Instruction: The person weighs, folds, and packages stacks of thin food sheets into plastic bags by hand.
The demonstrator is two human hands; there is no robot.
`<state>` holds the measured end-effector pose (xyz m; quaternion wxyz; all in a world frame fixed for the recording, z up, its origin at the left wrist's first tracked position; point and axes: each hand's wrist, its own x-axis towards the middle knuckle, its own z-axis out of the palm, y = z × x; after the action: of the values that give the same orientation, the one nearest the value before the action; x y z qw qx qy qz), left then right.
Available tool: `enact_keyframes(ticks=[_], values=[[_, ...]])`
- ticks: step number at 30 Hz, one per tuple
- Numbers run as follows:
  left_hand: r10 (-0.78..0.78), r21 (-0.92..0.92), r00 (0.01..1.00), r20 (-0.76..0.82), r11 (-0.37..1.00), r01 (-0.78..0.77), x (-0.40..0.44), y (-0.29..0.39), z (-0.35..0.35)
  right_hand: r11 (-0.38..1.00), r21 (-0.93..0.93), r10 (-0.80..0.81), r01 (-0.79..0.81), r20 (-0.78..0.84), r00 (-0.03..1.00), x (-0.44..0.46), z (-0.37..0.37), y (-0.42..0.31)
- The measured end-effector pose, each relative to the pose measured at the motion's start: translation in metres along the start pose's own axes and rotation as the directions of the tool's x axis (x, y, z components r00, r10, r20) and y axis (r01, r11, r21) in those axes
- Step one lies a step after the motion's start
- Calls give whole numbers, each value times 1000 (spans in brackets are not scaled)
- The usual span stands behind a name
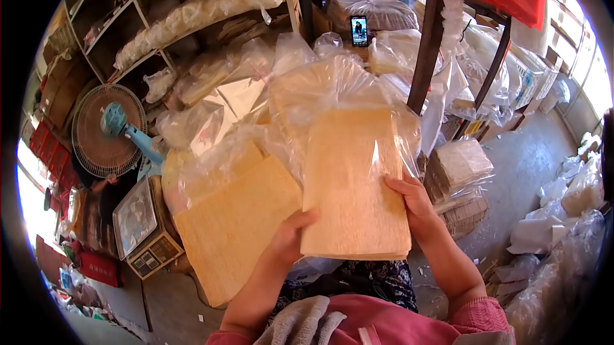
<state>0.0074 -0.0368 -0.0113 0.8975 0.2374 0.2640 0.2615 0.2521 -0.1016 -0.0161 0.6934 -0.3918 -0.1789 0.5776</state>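
Observation:
Between my two hands is a thick stack of tan sheets (355, 185), held upright in front of my lap. My left hand (293, 236) grips its lower left edge, with the fingers mostly hidden behind it. On the right side, my right hand (412, 201) is closed round the edge, thumb on the front face. Clear plastic (406, 134) covers the upper part of the stack and spreads behind it. A wider stack of tan sheets (243, 223) lies to the left, its far end inside a clear bag (211, 166).
A fan (109, 130) and a weighing scale (147, 226) stand at the left. Bagged goods fill the shelves (211, 18) behind. A lit phone (359, 30) stands at the back. Wrapped bundles (460, 172) sit at the right, near dark posts (427, 57). Plastic bags (556, 268) line the floor.

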Motion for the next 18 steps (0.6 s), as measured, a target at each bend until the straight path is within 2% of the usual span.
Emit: enact_keyframes(ticks=[2,5,9,10,12,13,14,17,18], values=[[31,168,999,-39,986,-24,2,-6,11,999,-21,39,-38,25,999,3,2,-7],[131,274,985,-112,957,-96,9,-16,11,995,-68,-71,69,-34,997,11,-19,-6],[230,243,960,-161,952,-187,17,-24,22,997,-38,-69,66,-87,994,5,-45,0],[240,234,957,-160,952,-200,21,-27,19,998,-58,-3,7,60,998,4,-59,7],[247,223,953,-176,953,-205,24,-29,20,959,272,48,-80,122,991,-19,-58,16],[244,222,950,-194,954,-200,25,-29,22,896,425,63,-127,160,985,-30,-54,20],[242,220,947,-213,956,-195,26,-29,24,820,554,92,-143,119,989,-40,-59,32],[264,208,947,-183,952,-225,27,-32,23,819,568,-129,-85,327,936,-71,-23,43],[268,223,949,-167,948,-228,28,-34,23,866,496,-89,-54,258,962,-72,-23,49]])
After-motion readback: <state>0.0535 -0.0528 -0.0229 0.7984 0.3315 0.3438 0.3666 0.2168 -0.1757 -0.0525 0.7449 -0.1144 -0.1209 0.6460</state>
